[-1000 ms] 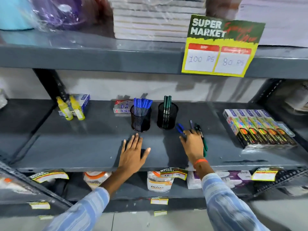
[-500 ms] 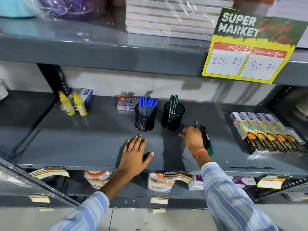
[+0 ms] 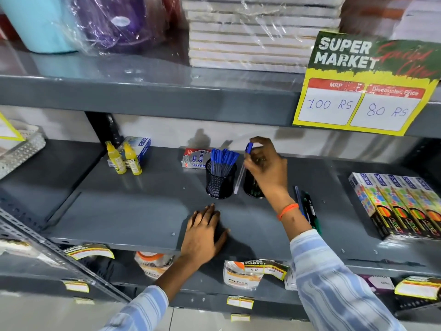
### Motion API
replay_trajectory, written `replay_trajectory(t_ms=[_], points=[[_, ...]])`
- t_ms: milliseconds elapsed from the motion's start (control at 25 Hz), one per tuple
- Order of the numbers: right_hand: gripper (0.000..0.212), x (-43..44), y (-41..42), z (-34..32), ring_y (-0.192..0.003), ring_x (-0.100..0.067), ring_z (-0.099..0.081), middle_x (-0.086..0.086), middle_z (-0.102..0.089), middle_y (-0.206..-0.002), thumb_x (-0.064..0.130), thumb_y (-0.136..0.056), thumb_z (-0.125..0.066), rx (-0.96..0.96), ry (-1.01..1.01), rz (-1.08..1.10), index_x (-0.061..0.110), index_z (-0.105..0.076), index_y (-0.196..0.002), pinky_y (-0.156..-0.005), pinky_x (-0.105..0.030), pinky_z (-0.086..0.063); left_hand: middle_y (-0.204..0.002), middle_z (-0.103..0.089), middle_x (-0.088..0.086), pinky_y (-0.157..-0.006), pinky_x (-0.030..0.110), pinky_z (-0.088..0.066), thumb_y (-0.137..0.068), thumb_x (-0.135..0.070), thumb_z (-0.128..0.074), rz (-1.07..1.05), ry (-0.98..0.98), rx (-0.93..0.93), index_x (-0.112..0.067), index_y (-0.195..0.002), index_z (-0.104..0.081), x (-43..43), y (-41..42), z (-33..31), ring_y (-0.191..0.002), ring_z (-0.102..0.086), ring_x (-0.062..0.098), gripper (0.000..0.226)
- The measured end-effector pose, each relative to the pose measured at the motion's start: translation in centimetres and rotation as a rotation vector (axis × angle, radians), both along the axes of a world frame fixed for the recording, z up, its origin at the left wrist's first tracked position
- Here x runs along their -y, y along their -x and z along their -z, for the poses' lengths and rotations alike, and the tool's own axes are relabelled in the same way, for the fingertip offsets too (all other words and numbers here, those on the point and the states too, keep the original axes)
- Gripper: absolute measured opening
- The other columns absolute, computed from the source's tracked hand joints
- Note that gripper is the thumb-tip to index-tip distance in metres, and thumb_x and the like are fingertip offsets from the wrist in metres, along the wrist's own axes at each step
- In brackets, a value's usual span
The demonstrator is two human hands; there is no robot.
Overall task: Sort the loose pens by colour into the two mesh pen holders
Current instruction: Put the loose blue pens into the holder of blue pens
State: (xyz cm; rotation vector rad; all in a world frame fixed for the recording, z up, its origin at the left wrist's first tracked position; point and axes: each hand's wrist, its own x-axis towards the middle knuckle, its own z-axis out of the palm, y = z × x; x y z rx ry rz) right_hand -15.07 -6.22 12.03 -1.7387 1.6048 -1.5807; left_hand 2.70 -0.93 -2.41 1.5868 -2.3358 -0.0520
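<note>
Two black mesh pen holders stand side by side on the grey middle shelf (image 3: 133, 211). The left holder (image 3: 220, 181) is full of blue-capped pens. The right holder (image 3: 251, 186) is mostly hidden behind my right hand (image 3: 267, 168). That hand grips a blue-capped pen (image 3: 244, 167) held almost upright between the two holders, cap up. A few loose pens (image 3: 307, 209), blue and green, lie on the shelf to the right of my wrist. My left hand (image 3: 202, 232) rests flat on the shelf near its front edge, holding nothing.
Two yellow bottles (image 3: 124, 160) and a small box stand at the back left. A red and white pen box (image 3: 194, 158) lies behind the left holder. Colourful boxes (image 3: 396, 204) fill the shelf's right end. A price sign (image 3: 365, 87) hangs from the upper shelf.
My right hand has lifted a blue-capped pen from the loose pile and carried it up and left to between the two holders. My left hand stayed flat on the shelf.
</note>
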Motion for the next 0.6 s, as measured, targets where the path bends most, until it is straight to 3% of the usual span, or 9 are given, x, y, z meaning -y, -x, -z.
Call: replay_trajectory(t_ms=[160, 360, 600], points=[[0.024, 2.2, -1.5, -1.2, -0.07, -0.016, -0.068, -0.007, -0.072, -0.085, 0.012, -0.086, -0.064, 0.022, 0.165, 0.052, 0.014, -0.056, -0.109, -0.065, -0.02, -0.057, -0.141, -0.048, 0.014, -0.109, 0.047, -0.032, -0.089, -0.051, -0.043, -0.012, 0.007, -0.045, -0.01, -0.127, -0.052, -0.2, 0.0, -0.1, -0.126, -0.045, 0.033, 0.056], [0.025, 4.4, -3.1, 1.9, -0.081, -0.032, -0.072, -0.018, -0.075, -0.087, 0.005, -0.086, -0.062, -0.135, -0.043, -0.051, 0.006, -0.058, -0.111, -0.075, -0.044, -0.059, -0.144, -0.045, 0.013, -0.11, 0.046, -0.029, -0.089, -0.051, -0.044, -0.009, -0.011, -0.059, -0.011, -0.13, -0.05, -0.2, 0.1, -0.1, -0.129, -0.042, 0.031, 0.058], [0.034, 4.8, -3.5, 3.4, -0.104, -0.038, -0.057, -0.023, -0.061, -0.111, 0.009, -0.086, -0.065, -0.381, -0.121, 0.023, 0.003, -0.061, -0.119, -0.092, -0.041, -0.048, -0.146, -0.041, 0.012, -0.112, 0.046, -0.025, -0.09, -0.052, -0.04, 0.001, -0.013, -0.049, -0.012, -0.134, -0.045, -0.1, -0.1, 0.0, -0.131, -0.039, 0.03, 0.06]])
